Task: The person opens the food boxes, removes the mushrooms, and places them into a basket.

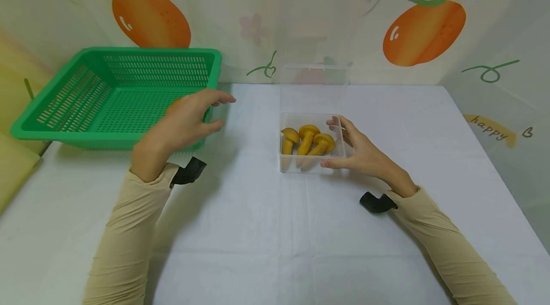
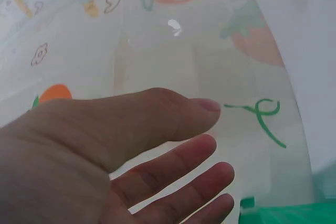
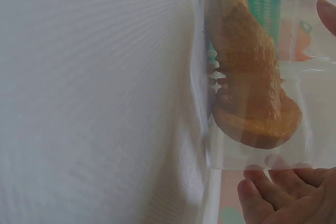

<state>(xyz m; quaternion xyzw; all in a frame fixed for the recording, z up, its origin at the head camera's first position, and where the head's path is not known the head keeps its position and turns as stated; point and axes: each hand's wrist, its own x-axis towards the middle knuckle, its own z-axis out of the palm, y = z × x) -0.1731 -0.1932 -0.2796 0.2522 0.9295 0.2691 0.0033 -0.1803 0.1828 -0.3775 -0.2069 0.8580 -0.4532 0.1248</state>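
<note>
On the white cloth stands a clear plastic box (image 1: 312, 163) holding three yellow-brown mushrooms (image 1: 306, 140). Its transparent lid (image 1: 314, 88) is raised at the back. My right hand (image 1: 365, 152) holds the box at its right end, thumb at the front and fingers at the back. Through the box wall in the right wrist view, one mushroom (image 3: 247, 66) shows large. My left hand (image 1: 185, 116) hovers over the right rim of a green basket (image 1: 116, 139), fingers loosely extended with nothing in them. Behind that hand, a yellow-brown thing (image 1: 173, 105) is partly hidden, likely another mushroom.
White cloth covers the table (image 1: 258, 228). A backdrop (image 1: 301, 14) printed with oranges stands directly behind the basket and the box lid. Yellow fabric (image 1: 15, 166) lies at the left edge. Black wrist-camera mounts (image 1: 189, 171) stick out from both sleeves.
</note>
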